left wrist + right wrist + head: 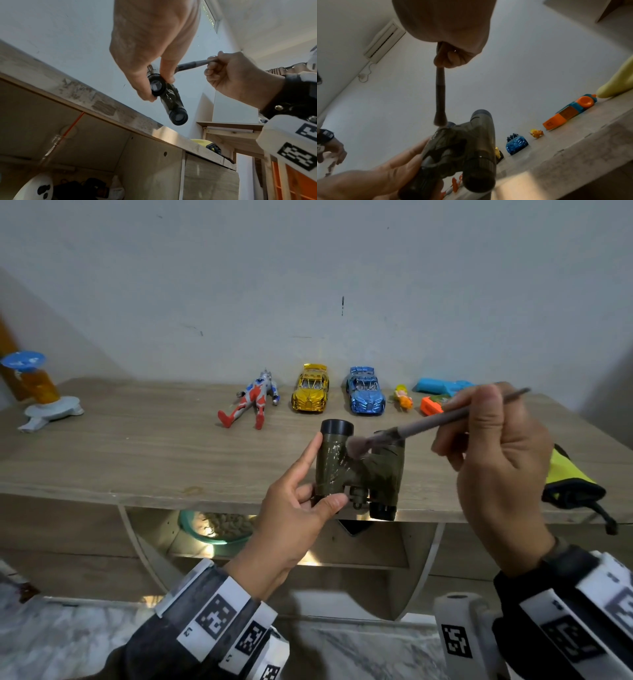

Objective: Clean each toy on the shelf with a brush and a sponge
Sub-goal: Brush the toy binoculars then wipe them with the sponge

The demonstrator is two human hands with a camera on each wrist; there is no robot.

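My left hand [294, 508] grips the binoculars [359, 470] by one barrel just above the shelf [137, 446] edge while my right hand [493, 453] pinches the brush [411, 429] on the bridge; they look light, rigid, slick plastic, best held mid-barrel, clear of the lenses.

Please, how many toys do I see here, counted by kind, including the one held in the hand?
Toy cars: 2, gold and blue
Figures: 2, the hero figure and the small doll
Toy binoculars: 1, held
Blue-and-orange toy: 1
Total: 6
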